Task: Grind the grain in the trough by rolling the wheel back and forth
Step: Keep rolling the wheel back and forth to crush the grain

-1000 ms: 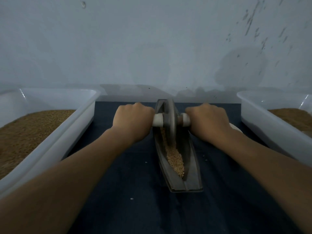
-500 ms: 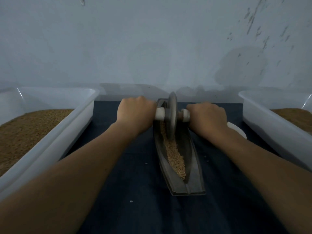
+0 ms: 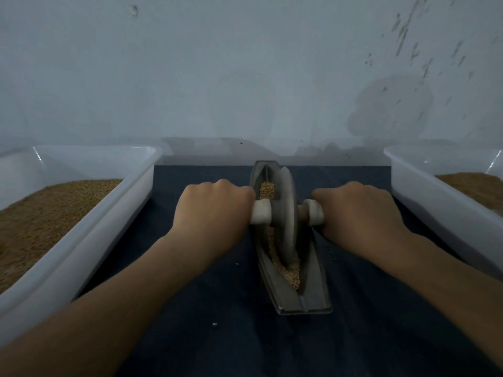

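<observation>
- A pale, stained wall [image 3: 245, 63] fills the view from 9 through 12 to 3 o'clock
- A dark blue cloth [image 3: 217, 308] covers the surface from the centre down to 6 o'clock
- The left tub [image 3: 109, 227], white plastic, sits at 9 o'clock of the trough and holds a bed of brown grain [image 3: 40, 227]; the right tub [image 3: 435, 208] sits at 3 o'clock with more of the same
- The grey trough [image 3: 313, 300] lies on the cloth between the tubs, its length running 12 to 6 o'clock
- The left hand [image 3: 212, 213] is clenched around the white handle [image 3: 260, 212] at 9 o'clock of the wheel; the right hand [image 3: 356, 210] grasps the handle's other end at 3 o'clock
- The grey wheel [image 3: 285, 213] stands on edge in the trough's groove, around the middle, between the two fists
- The grain [image 3: 288, 270] lies in the groove, heaped at 6 o'clock of the wheel, with a smaller patch at 12 o'clock
- A pale speck [image 3: 214, 324] lies on the cloth at 9 o'clock of the trough's near end
</observation>
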